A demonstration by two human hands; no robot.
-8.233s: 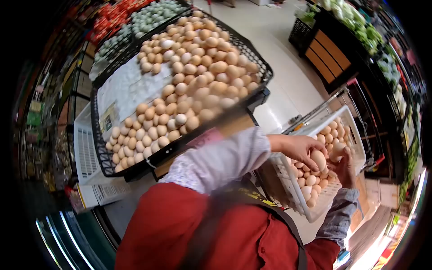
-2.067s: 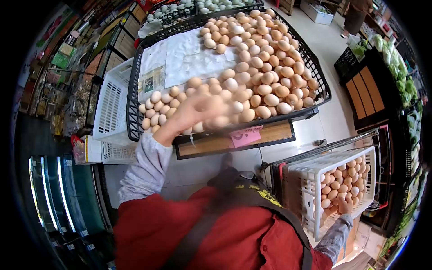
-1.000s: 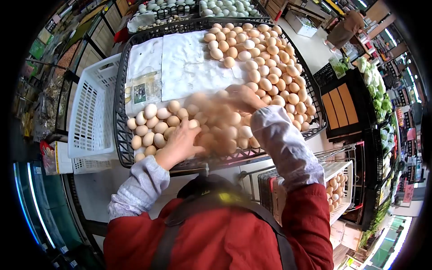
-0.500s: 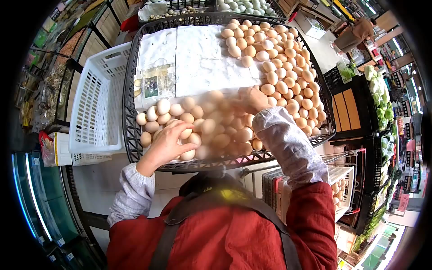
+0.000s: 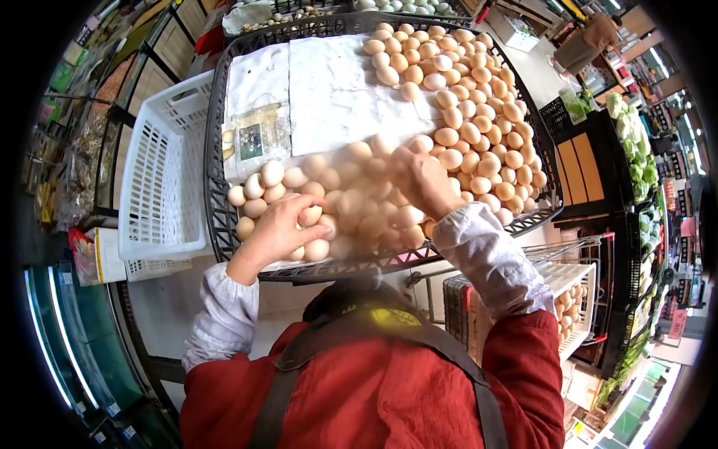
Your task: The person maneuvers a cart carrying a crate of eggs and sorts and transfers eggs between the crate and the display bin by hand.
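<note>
A large black plastic crate lined with white sheets holds many brown eggs, massed along its right side and near edge. My left hand lies over the near-left eggs, with its thumb and fingers curved around an egg. Toward the crate's middle, my right hand reaches over the near row with its fingers bent downward. What those fingertips hold, if anything, is hidden. One egg lies just beyond the right knuckles. A hazy smear in the picture blurs the eggs between my hands.
An upright white perforated basket stands left of the crate. More eggs sit in crates beyond the far edge. A cart with a white basket of eggs stands at the lower right. Vegetable shelves line the right; a person is farther back.
My right hand has shifted slightly left and nearer, its fingers now bent down over the eggs. The left hand stays around the near-left eggs. The view has moved a little.
</note>
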